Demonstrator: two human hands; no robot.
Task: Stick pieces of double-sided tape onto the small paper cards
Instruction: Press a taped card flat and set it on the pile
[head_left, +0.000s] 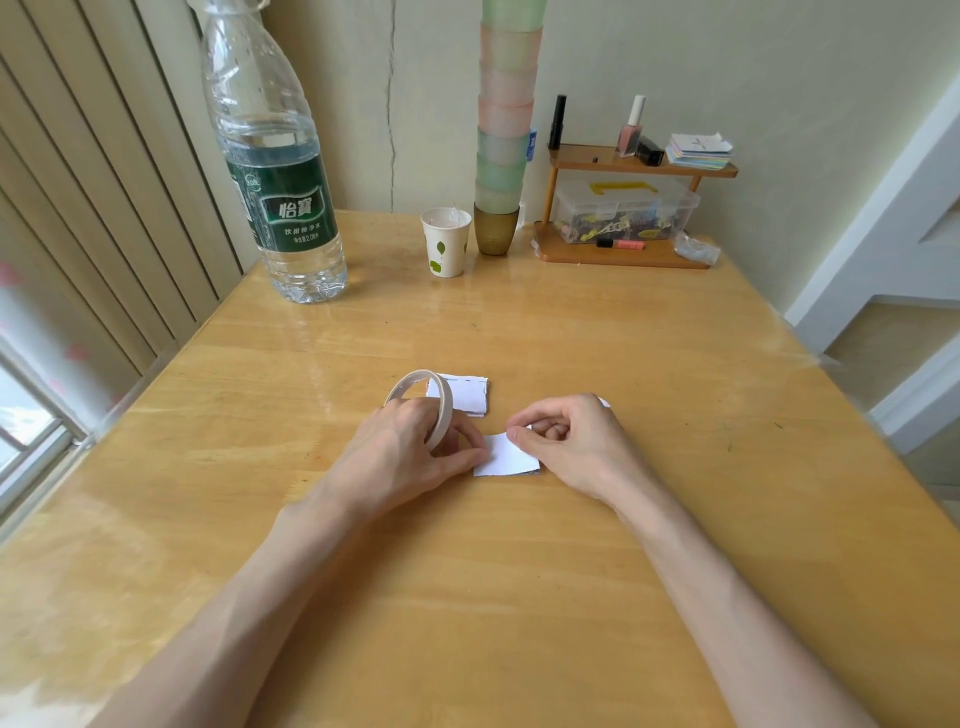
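A small white paper card (505, 459) lies on the wooden table (519, 571) between my hands. The tape roll (436, 402), a thin cream ring, hangs around the fingers of my left hand (410, 452), whose thumb and fingertip touch the card's left edge. My right hand (561, 436) is curled, its thumb and forefinger pinching at the card's top right edge, where a strip of tape may lie; I cannot tell. A small stack of white cards (467, 397) sits just behind the roll. Another bit of white paper (604, 401) peeks out behind my right hand.
A large water bottle (278, 171) stands at the back left. A paper cup (445, 248) and a tall stack of coloured cups (504, 135) stand at the back middle. A wooden two-tier shelf (623, 208) with a plastic box is at the back right.
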